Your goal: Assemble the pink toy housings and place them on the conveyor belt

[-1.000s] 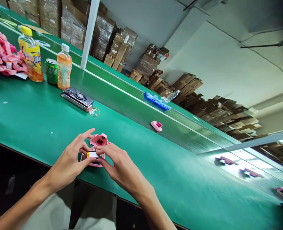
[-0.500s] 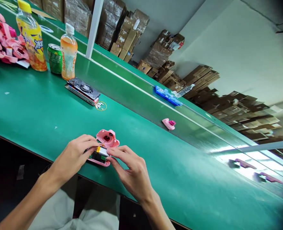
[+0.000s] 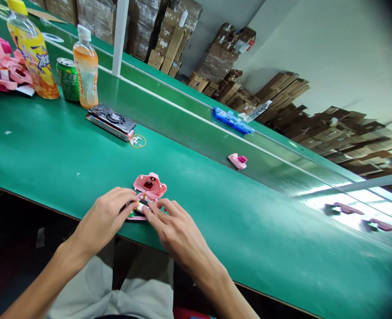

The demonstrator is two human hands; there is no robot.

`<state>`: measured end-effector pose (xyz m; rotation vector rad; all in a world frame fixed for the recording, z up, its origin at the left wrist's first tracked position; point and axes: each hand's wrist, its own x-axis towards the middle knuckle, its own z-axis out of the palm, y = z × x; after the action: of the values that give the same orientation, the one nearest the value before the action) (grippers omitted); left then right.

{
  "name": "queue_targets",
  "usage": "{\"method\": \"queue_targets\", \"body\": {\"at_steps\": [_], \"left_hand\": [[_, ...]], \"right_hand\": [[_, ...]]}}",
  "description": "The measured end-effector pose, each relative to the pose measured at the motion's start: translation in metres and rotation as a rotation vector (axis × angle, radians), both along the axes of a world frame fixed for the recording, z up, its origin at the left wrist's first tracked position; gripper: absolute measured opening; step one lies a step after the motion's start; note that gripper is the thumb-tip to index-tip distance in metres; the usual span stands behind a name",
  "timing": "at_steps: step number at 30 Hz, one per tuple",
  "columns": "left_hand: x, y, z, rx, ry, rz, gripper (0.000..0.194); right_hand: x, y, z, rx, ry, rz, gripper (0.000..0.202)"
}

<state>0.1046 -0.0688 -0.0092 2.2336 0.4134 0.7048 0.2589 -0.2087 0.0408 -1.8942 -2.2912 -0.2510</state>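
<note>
On the green table edge in front of me lies an opened pink toy shell. Its upper half (image 3: 157, 189), with a dark round hole, rests behind the lower half (image 3: 137, 218). A small silver pouch battery (image 3: 141, 207) with yellow tape sits over the dark and green inside of the lower half. My left hand (image 3: 107, 212) pinches at the battery's left end. Fingers of my right hand (image 3: 179, 230) are closed onto its right side, the thumb tip on its face. A thin red wire runs by the upper half. My fingers hide part of the battery.
Farther left stand an orange-drink bottle (image 3: 87, 71), a green can (image 3: 68, 79), a yellow-capped bottle (image 3: 32, 53) and a pile of pink parts (image 3: 3, 66). A black flat package (image 3: 112, 119) lies ahead, beside a yellow rubber band (image 3: 145, 142). Another pink part (image 3: 237, 161) sits on the conveyor.
The battery has come down lower into the shell and lies flatter. My right hand has moved left and over it. The view has shifted slightly.
</note>
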Motion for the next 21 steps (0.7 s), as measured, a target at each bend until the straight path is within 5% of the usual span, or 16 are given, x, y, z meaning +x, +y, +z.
{"method": "queue_targets", "body": {"at_steps": [6, 12, 14, 16, 18, 19, 20, 21], "left_hand": [[-0.012, -0.013, -0.010, 0.223, 0.075, -0.085, 0.038], [-0.012, -0.009, -0.011, 0.266, 0.075, -0.097, 0.038], [-0.012, -0.008, -0.011, 0.209, 0.063, -0.079, 0.041], [-0.012, -0.007, -0.011, 0.132, 0.042, -0.056, 0.042], [-0.014, -0.005, -0.011, 0.083, 0.033, -0.065, 0.035], [-0.014, -0.004, -0.011, 0.075, 0.036, -0.081, 0.031], [-0.015, -0.003, -0.011, 0.073, 0.041, -0.095, 0.028], [-0.016, -0.002, -0.011, 0.071, 0.049, -0.102, 0.027]], "right_hand": [[-0.018, -0.007, -0.008, 0.100, -0.178, -0.149, 0.032], [-0.009, -0.016, -0.040, 0.374, 0.010, -0.055, 0.022], [0.005, -0.011, -0.034, 0.425, 0.093, -0.116, 0.020], [0.023, 0.008, -0.014, 0.434, 0.223, -0.292, 0.041], [0.039, 0.041, 0.015, 0.206, 0.337, -0.574, 0.061], [0.044, 0.060, 0.030, -0.062, 0.369, -0.679, 0.068], [0.048, 0.081, 0.044, -0.414, 0.377, -0.704, 0.073], [0.050, 0.100, 0.055, -0.547, 0.404, -0.703, 0.073]]}}
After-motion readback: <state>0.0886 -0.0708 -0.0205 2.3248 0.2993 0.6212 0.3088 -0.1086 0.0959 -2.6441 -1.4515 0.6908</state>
